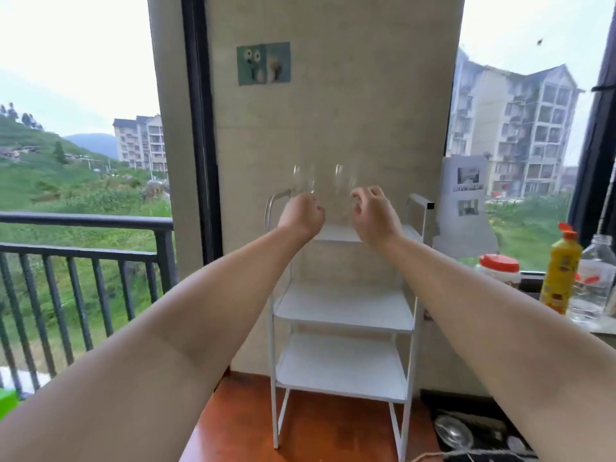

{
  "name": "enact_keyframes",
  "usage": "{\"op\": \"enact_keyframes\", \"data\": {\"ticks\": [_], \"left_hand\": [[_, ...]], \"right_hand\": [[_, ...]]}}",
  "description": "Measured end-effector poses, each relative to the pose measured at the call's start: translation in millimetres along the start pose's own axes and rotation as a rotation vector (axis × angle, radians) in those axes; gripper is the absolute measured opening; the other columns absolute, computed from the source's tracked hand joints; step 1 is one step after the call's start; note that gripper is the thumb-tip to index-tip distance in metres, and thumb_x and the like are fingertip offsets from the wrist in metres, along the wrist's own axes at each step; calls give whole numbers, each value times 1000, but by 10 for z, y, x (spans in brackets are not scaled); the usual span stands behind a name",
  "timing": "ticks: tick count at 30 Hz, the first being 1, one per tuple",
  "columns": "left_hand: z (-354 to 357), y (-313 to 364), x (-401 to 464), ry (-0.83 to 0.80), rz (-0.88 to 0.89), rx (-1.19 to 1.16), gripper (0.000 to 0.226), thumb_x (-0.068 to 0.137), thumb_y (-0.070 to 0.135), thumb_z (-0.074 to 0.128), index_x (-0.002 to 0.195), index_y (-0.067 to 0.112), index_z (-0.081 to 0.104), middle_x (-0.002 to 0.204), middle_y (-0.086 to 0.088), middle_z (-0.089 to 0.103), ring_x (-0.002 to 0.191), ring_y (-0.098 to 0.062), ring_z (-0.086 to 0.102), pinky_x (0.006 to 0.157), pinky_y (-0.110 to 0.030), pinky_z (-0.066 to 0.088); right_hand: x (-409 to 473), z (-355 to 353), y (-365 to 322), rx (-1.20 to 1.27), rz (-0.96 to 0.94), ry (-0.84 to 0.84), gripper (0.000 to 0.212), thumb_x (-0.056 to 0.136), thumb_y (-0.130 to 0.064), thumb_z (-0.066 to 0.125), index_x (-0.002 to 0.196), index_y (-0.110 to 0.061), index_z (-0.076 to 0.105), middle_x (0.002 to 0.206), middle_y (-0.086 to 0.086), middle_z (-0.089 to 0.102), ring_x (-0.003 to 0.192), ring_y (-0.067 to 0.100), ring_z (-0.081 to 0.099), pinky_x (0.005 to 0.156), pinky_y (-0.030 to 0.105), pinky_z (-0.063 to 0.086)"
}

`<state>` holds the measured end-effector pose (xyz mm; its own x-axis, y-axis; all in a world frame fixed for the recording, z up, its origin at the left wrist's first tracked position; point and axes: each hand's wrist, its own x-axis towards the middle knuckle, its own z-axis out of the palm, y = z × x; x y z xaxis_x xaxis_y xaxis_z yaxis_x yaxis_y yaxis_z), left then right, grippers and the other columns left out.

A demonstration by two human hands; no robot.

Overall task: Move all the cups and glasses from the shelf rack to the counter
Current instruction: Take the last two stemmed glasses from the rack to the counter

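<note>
Two clear glasses stand on the top shelf of a white shelf rack [343, 315] against the wall; both are blurred. My left hand [301, 211] is closed around the lower part of the left glass [303, 180]. My right hand [373, 211] has its fingers curled and apart, right beside the base of the right glass [345, 181], and I cannot see whether it touches. The two lower shelves hold nothing. A strip of the counter [600, 330] shows at the right edge.
On the counter by the window stand a yellow bottle [560, 271], a clear plastic bottle [595, 278] and a red-lidded jar [499, 270]. A white card stand [465, 208] leans behind the rack. A dark railing [83, 258] is on the left, and metal utensils [453, 433] lie bottom right.
</note>
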<state>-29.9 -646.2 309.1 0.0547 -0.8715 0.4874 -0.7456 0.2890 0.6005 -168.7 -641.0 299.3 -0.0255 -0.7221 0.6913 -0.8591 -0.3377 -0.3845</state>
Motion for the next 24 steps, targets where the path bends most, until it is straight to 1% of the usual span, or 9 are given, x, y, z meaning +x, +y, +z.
{"op": "enact_keyframes", "data": {"ticks": [2,4,6,9,12,14,16,18,24], "left_hand": [[94,-45,301,-36,-108,-80,31,88,7,46,113,-5,61,108,-23,67,101,-38,66,86,-37,55],[186,-80,582,-61,-206,-245,33,88,4,44,117,-5,58,99,-19,67,87,-36,69,82,-42,59],[261,-120,799,-80,-288,-401,35,91,1,42,124,-5,53,83,-12,59,65,-28,63,65,-37,58],[353,-188,996,-105,-382,-480,36,93,0,42,129,-6,46,73,-11,51,51,-22,57,42,-26,51],[461,-251,1142,-113,-432,-531,36,93,1,45,129,-2,44,69,-13,51,30,-18,57,35,-22,47],[522,-293,1232,-103,-442,-548,30,93,2,47,122,-1,47,70,-13,51,22,-14,53,31,-20,46],[582,-329,1327,-103,-462,-551,10,93,2,46,101,-1,51,71,-12,53,21,-14,53,30,-18,46],[619,-359,1379,-76,-473,-537,9,93,0,46,85,0,50,69,-11,56,21,-15,53,28,-18,45],[635,-346,1392,-64,-411,-567,13,97,6,46,91,-2,55,75,-12,60,21,-11,52,27,-13,39]], "right_hand": [[273,75,104,55,102,-4,33,92,-8,45,122,2,56,126,22,53,111,38,56,90,36,44],[560,159,211,170,249,-33,31,92,-12,48,111,9,60,114,25,63,98,37,63,87,39,50],[787,255,264,427,415,-146,33,93,-20,54,98,11,62,91,22,69,70,32,67,68,40,60],[974,425,266,751,591,-306,16,95,-10,50,110,-4,49,77,11,54,53,23,62,37,29,53],[1074,606,317,793,628,-395,12,96,-3,43,108,-7,41,75,8,45,31,15,60,29,22,48],[1109,699,349,798,637,-431,9,97,-4,41,106,-5,41,77,8,46,32,14,61,29,18,45],[1137,743,367,784,625,-446,8,99,-5,38,96,-4,45,77,8,49,42,15,63,28,15,42],[1175,778,382,768,606,-443,19,99,-6,34,84,-6,45,74,7,51,36,12,61,27,13,39],[1191,775,380,763,572,-382,25,99,-8,35,76,-6,44,72,8,51,27,9,57,29,14,42]]}}
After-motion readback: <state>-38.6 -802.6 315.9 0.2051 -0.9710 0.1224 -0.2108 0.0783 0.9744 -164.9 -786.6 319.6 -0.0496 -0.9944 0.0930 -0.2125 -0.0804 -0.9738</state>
